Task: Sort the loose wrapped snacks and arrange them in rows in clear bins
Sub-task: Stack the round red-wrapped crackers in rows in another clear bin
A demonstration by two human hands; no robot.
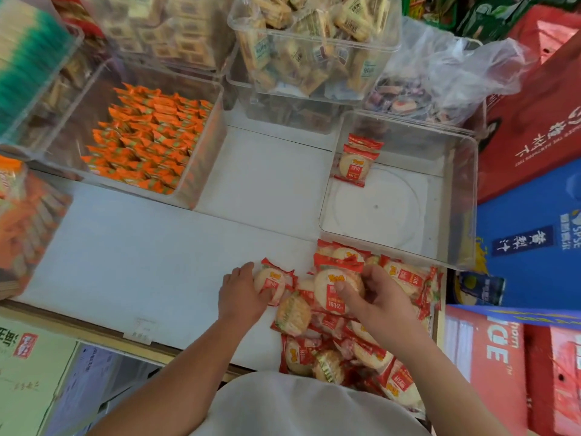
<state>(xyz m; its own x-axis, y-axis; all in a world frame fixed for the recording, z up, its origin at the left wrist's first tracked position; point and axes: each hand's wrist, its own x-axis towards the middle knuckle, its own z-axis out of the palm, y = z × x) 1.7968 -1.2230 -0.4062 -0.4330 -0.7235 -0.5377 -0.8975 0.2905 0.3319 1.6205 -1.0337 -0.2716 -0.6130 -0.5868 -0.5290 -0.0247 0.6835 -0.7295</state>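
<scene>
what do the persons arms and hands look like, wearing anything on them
Both arms are bare as far as the frame shows: no sleeves, gloves or watch visible on the left hand or right hand. A pale grey garment covers the torso.

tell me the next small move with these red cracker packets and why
Probably bring the loose packet the left hand grips across to the held packet in the right hand, building a stack to carry. The clear bin has only a short row standing in its far left corner, with most of its floor bare, while a pile of packets lies beside the hands.
</scene>
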